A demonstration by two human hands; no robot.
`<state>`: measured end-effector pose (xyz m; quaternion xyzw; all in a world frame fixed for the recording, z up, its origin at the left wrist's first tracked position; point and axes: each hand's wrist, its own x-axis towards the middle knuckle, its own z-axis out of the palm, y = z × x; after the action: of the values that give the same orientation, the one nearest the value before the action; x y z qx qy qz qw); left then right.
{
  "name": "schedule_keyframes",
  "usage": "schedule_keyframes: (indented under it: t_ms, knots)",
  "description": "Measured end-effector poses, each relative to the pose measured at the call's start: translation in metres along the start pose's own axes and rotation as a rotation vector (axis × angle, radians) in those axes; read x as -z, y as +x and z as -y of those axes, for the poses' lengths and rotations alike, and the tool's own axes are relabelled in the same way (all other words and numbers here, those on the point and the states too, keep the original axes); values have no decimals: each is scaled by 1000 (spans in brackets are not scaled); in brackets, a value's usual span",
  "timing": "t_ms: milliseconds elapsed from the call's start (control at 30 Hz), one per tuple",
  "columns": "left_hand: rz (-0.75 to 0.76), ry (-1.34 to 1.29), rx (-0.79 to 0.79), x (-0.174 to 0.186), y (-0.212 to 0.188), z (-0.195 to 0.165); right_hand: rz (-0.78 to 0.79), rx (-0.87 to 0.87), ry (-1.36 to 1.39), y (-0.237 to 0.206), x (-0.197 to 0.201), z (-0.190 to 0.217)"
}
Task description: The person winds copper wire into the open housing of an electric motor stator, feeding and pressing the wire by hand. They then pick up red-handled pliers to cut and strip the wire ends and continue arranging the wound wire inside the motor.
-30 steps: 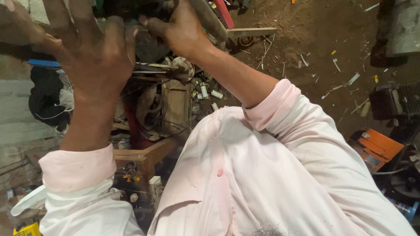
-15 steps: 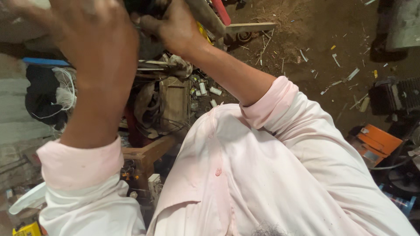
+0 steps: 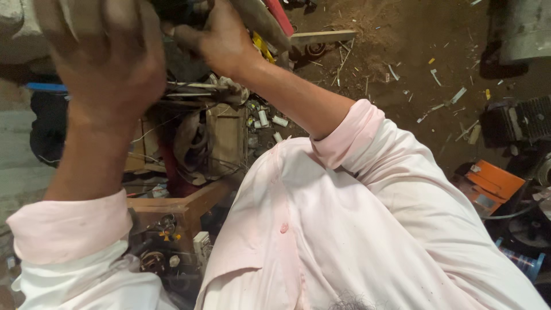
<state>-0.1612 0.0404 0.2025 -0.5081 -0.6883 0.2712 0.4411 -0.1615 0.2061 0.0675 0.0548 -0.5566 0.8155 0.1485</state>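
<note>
Both my arms, in pale pink sleeves, are raised toward the top of the head view. My right hand (image 3: 221, 40) is closed around a dark machine part (image 3: 178, 11) at the top edge, next to a grey handle (image 3: 258, 23) and a red bar (image 3: 281, 14). My left hand (image 3: 103, 63) is close to the camera and blurred, its back toward me, just left of the same dark part. Its fingertips run out of the frame, so its grip is hidden.
Below the hands stands a wooden bench frame (image 3: 183, 204) cluttered with wires and small parts. A wooden plank (image 3: 321, 37) lies on the dirt floor (image 3: 413, 69) among scraps. At the right are an orange box (image 3: 488, 183), a finned metal part (image 3: 528, 117) and a blue spool (image 3: 525, 261).
My left hand had its fingers spread; it has risen nearer the camera and now looks bunched and blurred. My right hand stays on the dark part.
</note>
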Motion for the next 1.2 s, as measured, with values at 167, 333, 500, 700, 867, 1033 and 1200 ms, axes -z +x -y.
schedule_keyframes:
  t_ms: [167, 333, 500, 700, 867, 1033, 1200]
  knots:
    - [-33, -19, -64, -1, 6, -5, 17, -52, -87, -2, 6, -2]
    - [93, -67, -43, 1, 2, -5, 22, -43, -58, -1, 5, -5]
    - [148, -96, 66, 10, 11, -17, 17, 194, -69, -2, 7, -11]
    - [307, -220, 283, 10, 25, -31, 144, -223, -96, 1, 7, -15]
    - [256, -343, 246, 47, -8, -11, 198, -131, -7, -1, 0, 2]
    - [88, -163, 427, 66, -38, -8, 121, -281, 186, -4, -11, 21]
    - [84, -67, 457, 24, -42, -30, 269, -200, 78, -1, -7, 19]
